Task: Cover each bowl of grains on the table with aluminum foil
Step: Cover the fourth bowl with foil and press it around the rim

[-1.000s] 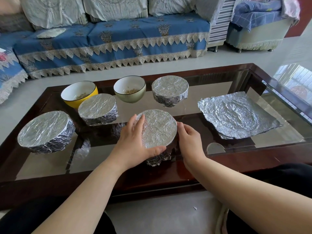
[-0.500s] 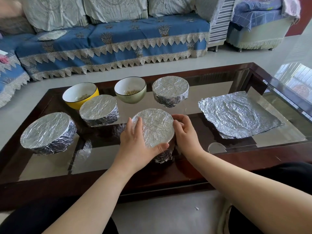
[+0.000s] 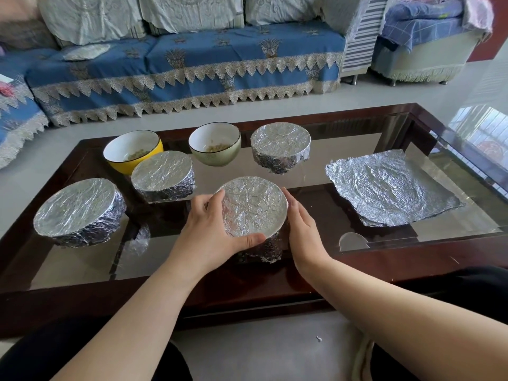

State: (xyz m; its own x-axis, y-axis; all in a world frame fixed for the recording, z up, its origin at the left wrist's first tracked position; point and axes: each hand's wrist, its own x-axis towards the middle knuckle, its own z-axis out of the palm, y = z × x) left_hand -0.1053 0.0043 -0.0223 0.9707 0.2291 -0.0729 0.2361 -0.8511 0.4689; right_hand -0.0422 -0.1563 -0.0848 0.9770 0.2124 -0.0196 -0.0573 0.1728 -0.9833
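Covered bowls (image 3: 162, 176) and loose foil (image 3: 390, 188) flank hands (image 3: 209, 229).

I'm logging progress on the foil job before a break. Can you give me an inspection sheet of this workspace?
Surface: glass-topped table, dark wood frame.
Job's things: four foil-covered bowls, including the near bowl; yellow bowl and green bowl uncovered, grains inside; foil sheets at right.
Clutter: nothing seen.
Grips: left hand and right hand press the near bowl's foil sides.
Cables: nothing seen.
Surroundings: blue-covered sofa, pale floor.
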